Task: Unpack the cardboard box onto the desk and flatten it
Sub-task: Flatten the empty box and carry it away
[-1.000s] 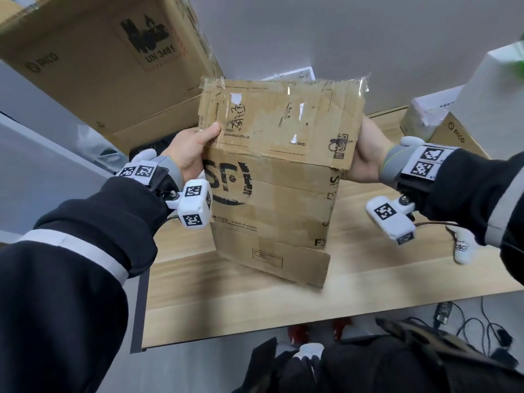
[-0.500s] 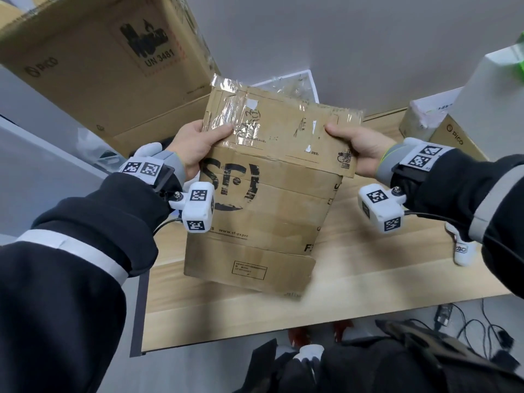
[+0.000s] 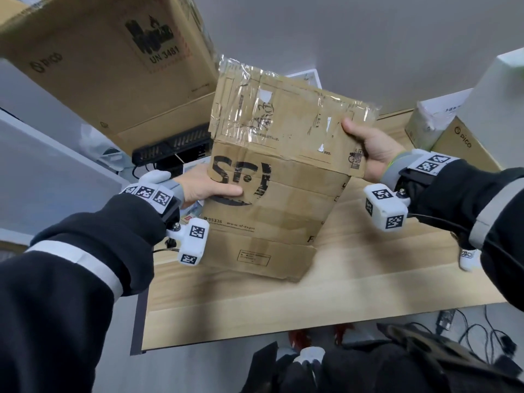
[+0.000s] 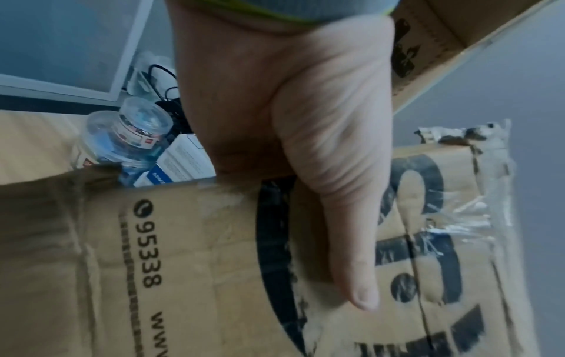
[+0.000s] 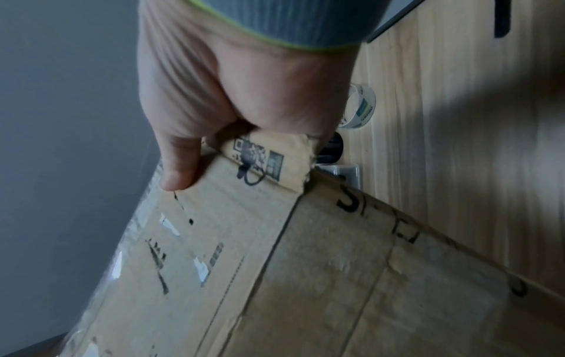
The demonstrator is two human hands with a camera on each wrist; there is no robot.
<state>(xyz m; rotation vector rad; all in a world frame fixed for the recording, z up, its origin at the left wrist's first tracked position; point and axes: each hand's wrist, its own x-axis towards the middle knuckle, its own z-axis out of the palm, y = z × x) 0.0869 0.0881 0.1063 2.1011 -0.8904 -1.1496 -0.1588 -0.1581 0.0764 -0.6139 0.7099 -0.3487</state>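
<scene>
Both hands are holding the flattened box up over the wooden surface, tilted, tape hanging off its top edge. Left hand is pinching the box's left edge, thumb lying across the black SF print, fingers hidden behind. Right hand is gripping the upper right corner by the QR mark, thumb on front, fingers behind. Left wrist view is showing a clear jar and a white-blue carton past the box edge. Right wrist view is showing a tape roll lying on the surface. Big Pico box is standing far left, white boxes far right
</scene>
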